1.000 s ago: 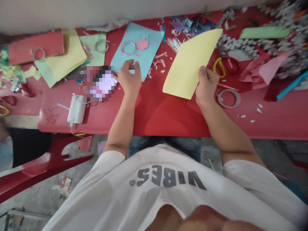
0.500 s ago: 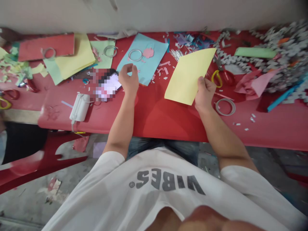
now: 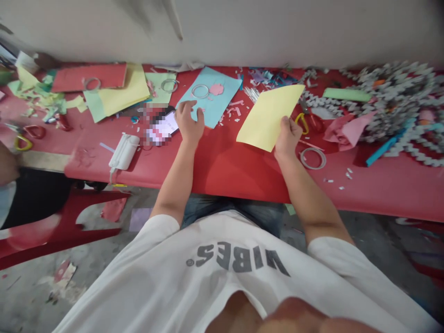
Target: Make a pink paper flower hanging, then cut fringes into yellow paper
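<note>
Red table (image 3: 243,173) covered in paper bits. White charger (image 3: 124,151) near table edge, cord hanging down. Phone (image 3: 162,127), partly blurred, just beside left hand (image 3: 189,122). Left hand open, fingers spread, tips at low edge of blue paper (image 3: 211,97). Paper ring (image 3: 200,91) and pink paper flower (image 3: 217,89) on blue paper. Yellow paper (image 3: 268,118) tilted over table, gripped at low edge by right hand (image 3: 287,136), thumb on top. Yellow-handled scissors (image 3: 303,123) just beside it. Crumpled pink paper (image 3: 342,132), then big heap of gray paper chain (image 3: 391,99).
</note>
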### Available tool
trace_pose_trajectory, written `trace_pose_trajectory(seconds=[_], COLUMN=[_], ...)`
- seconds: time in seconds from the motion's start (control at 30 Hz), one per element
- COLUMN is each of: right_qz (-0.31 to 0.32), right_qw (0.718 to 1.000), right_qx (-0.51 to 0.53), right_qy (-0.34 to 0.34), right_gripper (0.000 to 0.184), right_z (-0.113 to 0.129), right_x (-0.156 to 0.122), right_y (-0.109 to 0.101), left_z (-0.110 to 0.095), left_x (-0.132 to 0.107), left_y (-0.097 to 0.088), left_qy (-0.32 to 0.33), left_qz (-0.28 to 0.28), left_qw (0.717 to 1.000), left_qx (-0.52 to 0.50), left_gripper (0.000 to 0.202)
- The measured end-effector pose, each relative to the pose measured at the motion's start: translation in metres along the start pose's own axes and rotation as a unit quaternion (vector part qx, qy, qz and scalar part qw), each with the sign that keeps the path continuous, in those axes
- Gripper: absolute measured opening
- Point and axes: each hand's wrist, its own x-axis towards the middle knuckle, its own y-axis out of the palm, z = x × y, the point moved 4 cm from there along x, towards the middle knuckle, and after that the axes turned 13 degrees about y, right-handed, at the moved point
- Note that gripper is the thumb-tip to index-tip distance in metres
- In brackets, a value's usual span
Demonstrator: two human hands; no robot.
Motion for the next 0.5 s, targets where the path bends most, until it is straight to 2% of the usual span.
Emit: trace_pose_trajectory(seconds=[0.07, 0.17, 0.27, 0.33, 0.43, 0.5], right_qz=[-0.056, -0.092, -0.099, -0.106, -0.099, -0.063], right_qw=[0.997, 0.994, 0.994, 0.994, 0.994, 0.998], right_qx=[0.021, 0.023, 0.009, 0.004, 0.001, -0.007], right_qy=[-0.039, -0.048, -0.041, -0.041, -0.034, -0.009], right_gripper=[0.067, 0.066, 0.066, 0.066, 0.067, 0.068], right_z=[-0.001, -0.012, -0.022, -0.028, -0.035, -0.041], right_x=[0.005, 0.017, 0.026, 0.029, 0.03, 0.031], right_y=[-0.004, -0.007, -0.008, -0.007, -0.005, -0.001], left_z=[-0.008, 0.001, 0.019, 0.026, 0.028, 0.027], left_x=[-0.017, -0.048, -0.068, -0.073, -0.071, -0.069], left_y=[-0.007, -0.029, -0.058, -0.07, -0.074, -0.071], left_qy=[-0.001, -0.054, -0.099, -0.112, -0.125, -0.135], left_qz=[0.088, 0.189, 0.221, 0.232, 0.245, 0.251], left_qw=[0.996, 0.975, 0.954, 0.947, 0.94, 0.935], left_qx=[0.014, 0.1, 0.177, 0.194, 0.203, 0.213], left_gripper=[0.039, 0.049, 0.062, 0.071, 0.075, 0.075])
